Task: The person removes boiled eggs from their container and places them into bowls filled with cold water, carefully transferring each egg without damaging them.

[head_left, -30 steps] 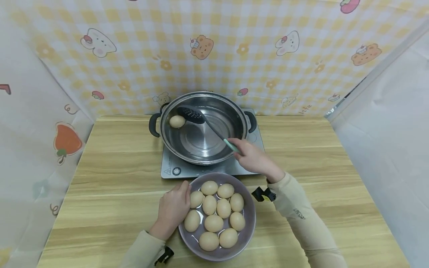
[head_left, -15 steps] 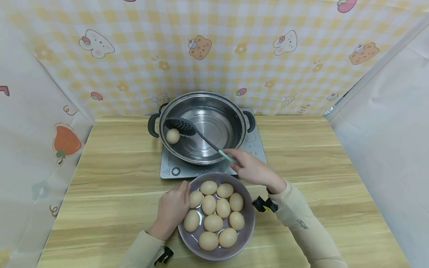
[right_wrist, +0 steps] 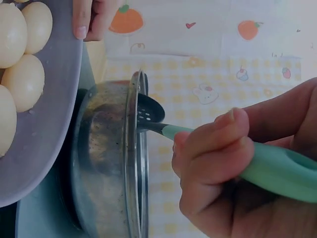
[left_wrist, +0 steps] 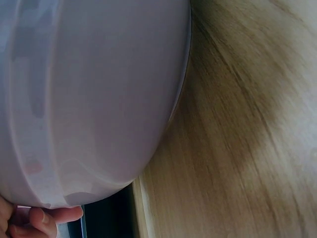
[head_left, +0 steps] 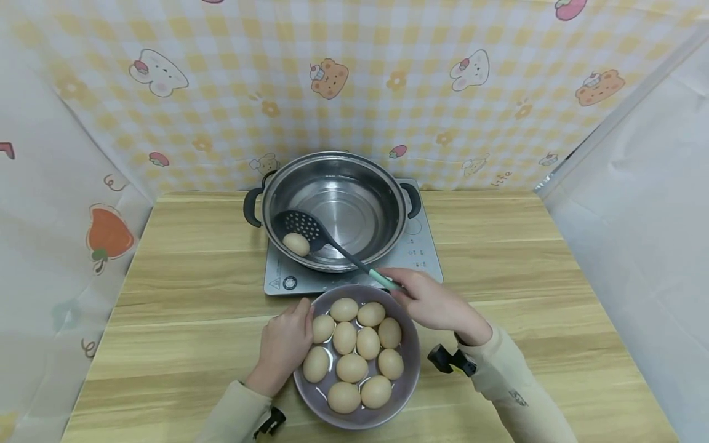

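Observation:
My right hand (head_left: 434, 301) grips the mint-green handle of a slotted spoon (head_left: 301, 223), its dark perforated head inside the steel pot (head_left: 354, 215). Against that head, near the pot's front-left wall, lies one egg (head_left: 296, 244). Fingers curl round the green handle (right_wrist: 277, 171) in the right wrist view. My left hand (head_left: 285, 344) holds the left rim of a purple-grey bowl (head_left: 411, 375), where several eggs (head_left: 352, 368) lie in shallow water. From the left wrist view, fingertips (left_wrist: 69, 214) show at the edge of the bowl's outer wall.
The pot stands on a flat silver cooktop (head_left: 429, 252), directly behind the bowl. Both are on a wooden table (head_left: 194, 277). A yellow checked cloth (head_left: 388, 111) hangs behind, with white sheets (head_left: 637, 203) at the sides. The pot's black handles (head_left: 252, 207) stick out left and right.
The spoon head has swept toward the front of the pot, and the egg has shifted with it to the front-left wall. My right hand has come nearer the bowl; the left hand stays put.

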`<move>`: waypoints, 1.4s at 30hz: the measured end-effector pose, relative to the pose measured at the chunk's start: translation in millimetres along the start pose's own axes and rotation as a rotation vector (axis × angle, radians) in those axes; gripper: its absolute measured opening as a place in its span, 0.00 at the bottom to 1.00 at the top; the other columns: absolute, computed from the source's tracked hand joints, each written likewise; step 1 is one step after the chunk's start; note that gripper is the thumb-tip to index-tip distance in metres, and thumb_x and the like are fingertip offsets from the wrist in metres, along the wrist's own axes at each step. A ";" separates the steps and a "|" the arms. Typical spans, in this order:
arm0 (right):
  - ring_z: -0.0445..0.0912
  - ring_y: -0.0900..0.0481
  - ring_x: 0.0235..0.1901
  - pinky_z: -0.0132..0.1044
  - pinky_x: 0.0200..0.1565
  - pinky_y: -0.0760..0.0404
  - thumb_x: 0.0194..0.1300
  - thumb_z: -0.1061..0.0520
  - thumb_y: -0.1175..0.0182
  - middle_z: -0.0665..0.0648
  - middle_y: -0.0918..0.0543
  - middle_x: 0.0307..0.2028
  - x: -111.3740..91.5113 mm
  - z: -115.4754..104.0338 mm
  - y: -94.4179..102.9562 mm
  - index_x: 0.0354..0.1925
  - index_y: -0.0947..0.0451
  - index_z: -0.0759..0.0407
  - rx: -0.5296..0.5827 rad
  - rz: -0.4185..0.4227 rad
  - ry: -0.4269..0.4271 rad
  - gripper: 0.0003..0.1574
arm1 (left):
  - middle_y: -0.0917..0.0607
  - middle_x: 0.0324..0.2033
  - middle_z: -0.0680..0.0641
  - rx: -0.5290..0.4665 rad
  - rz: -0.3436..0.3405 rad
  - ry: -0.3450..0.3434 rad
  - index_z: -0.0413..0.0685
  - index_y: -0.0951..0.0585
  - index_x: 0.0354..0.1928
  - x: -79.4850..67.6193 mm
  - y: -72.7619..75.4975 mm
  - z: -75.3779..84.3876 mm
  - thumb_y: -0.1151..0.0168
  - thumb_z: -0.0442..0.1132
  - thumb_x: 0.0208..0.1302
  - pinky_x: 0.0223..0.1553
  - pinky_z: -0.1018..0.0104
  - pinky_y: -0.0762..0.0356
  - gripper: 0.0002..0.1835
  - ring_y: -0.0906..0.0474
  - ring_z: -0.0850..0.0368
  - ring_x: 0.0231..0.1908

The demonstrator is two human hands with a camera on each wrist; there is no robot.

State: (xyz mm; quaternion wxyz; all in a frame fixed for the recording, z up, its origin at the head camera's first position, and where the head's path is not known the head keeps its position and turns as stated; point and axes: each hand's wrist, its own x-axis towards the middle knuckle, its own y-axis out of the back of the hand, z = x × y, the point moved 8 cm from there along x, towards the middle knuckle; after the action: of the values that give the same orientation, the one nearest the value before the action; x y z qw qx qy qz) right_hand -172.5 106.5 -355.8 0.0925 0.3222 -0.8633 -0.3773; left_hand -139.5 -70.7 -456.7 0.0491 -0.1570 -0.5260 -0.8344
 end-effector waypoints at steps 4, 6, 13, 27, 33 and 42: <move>0.41 0.28 0.34 0.35 0.39 0.28 0.65 0.65 0.54 0.47 0.25 0.33 -8.7 -3.4 1.4 0.44 0.27 0.52 0.010 0.000 0.019 0.13 | 0.28 0.14 0.49 -0.002 0.000 -0.002 0.45 0.30 0.25 -0.1 -0.1 0.1 0.46 0.37 0.60 0.10 0.63 0.39 0.08 0.30 0.51 0.11; 0.39 0.27 0.32 0.34 0.38 0.27 0.66 0.64 0.54 0.47 0.25 0.33 -13.5 -3.1 3.1 0.44 0.27 0.52 0.013 -0.002 0.006 0.13 | 0.28 0.14 0.49 -0.002 0.001 -0.004 0.45 0.30 0.25 0.0 0.0 0.1 0.46 0.38 0.60 0.10 0.63 0.39 0.08 0.30 0.51 0.11; 0.38 0.35 0.13 0.30 0.16 0.35 0.64 0.69 0.58 0.53 0.30 0.22 -27.0 14.0 5.1 0.57 0.33 0.61 0.126 -0.054 -0.146 0.23 | 0.29 0.13 0.49 -0.001 0.018 -0.017 0.45 0.30 0.25 0.1 2.6 0.2 0.45 0.37 0.60 0.10 0.63 0.39 0.08 0.30 0.50 0.11; 0.36 0.41 0.11 0.28 0.14 0.40 0.63 0.64 0.49 0.50 0.33 0.18 -33.6 32.5 19.9 0.49 0.28 0.68 0.180 0.003 -0.167 0.15 | 0.28 0.13 0.48 -0.007 0.018 -0.016 0.45 0.29 0.26 -1.1 -0.1 0.2 0.45 0.37 0.60 0.10 0.63 0.39 0.07 0.30 0.51 0.11; 0.36 0.39 0.14 0.29 0.16 0.39 0.63 0.64 0.47 0.50 0.31 0.20 -42.7 32.7 32.0 0.47 0.27 0.68 0.162 0.041 -0.141 0.15 | 0.28 0.14 0.48 -0.009 0.011 -0.014 0.45 0.29 0.26 -1.0 0.7 0.8 0.45 0.37 0.60 0.10 0.63 0.39 0.07 0.30 0.51 0.11; 0.33 0.42 0.13 0.29 0.15 0.39 0.63 0.64 0.46 0.46 0.35 0.17 -75.6 22.4 48.8 0.49 0.26 0.66 0.094 0.095 -0.111 0.16 | 0.27 0.14 0.47 -0.008 0.026 -0.015 0.44 0.28 0.26 -0.3 2.0 0.1 0.46 0.37 0.60 0.09 0.61 0.37 0.06 0.28 0.48 0.11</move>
State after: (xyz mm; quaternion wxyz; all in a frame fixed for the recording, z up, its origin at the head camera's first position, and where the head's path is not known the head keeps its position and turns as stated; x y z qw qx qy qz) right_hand -146.7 191.8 -330.5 0.0469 0.2633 -0.8983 -0.3487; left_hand -138.7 -71.5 -455.0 0.0556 -0.1703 -0.5208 -0.8346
